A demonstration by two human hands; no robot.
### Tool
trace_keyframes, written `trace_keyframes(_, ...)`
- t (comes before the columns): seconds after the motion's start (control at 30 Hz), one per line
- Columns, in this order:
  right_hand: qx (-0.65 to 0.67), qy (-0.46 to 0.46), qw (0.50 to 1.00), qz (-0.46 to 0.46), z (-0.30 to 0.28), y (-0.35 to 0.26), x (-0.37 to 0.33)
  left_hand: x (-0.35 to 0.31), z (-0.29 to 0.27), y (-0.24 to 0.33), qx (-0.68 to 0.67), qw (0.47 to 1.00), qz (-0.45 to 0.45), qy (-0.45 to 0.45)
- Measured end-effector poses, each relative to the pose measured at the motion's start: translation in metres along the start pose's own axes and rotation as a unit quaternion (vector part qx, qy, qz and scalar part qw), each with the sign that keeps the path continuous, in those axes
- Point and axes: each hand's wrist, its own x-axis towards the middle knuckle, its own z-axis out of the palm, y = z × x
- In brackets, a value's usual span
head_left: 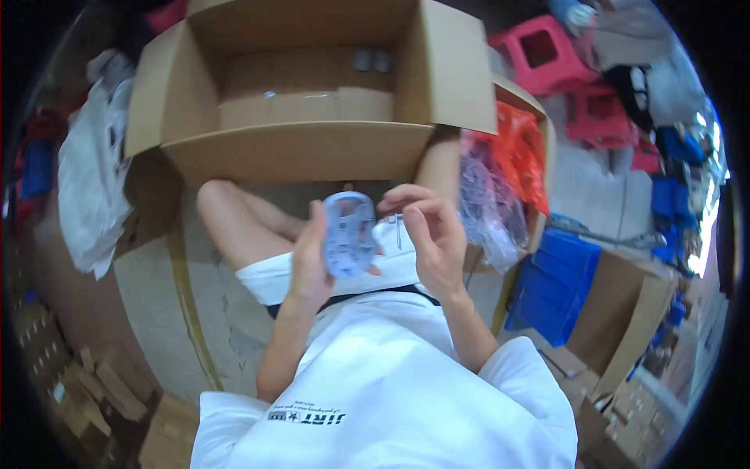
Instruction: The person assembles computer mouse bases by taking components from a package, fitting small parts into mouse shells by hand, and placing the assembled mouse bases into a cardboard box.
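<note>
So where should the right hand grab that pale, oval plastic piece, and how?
Probably the upper right rim of the pale, oval plastic piece, pinched from the right: that curved edge looks uncovered, while the left hand holds the left side, its fingertips showing lower right.

Cool, bright light falls on my white short-sleeved T-shirt [398, 367] and washes out its folds, while harsh white glare breaks in at the right edge and shadow gathers beneath the large brown cardboard box [297, 152] on the far side. My right hand [440, 248] and the pale, oval plastic piece [350, 238] in my left hand [312, 258] look slightly smeared, and toward the dark, rounded rim the fisheye bends straight edges and leaves everything soft.
</note>
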Motion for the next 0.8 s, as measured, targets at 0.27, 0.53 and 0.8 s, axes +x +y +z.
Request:
trace_keyframes(0.27, 0.254, 0.089, 0.948, 0.17, -0.204, 0.046, 0.012, 0.013, -0.022, -0.007, 0.016, 0.999, -0.025, 0.039)
trace_keyframes(0.53, 0.086, 0.181, 0.957, 0.209, -0.419, 0.094, 0.132, 0.037, 0.009, -0.002, 0.048, 0.988, -0.074, 0.128)
trace_keyframes(0.8, -0.461, 0.25, 0.798, 0.297, -0.494, 0.238, 0.212, 0.069, 0.043, -0.017, 0.017, 0.988, -0.093, 0.123)
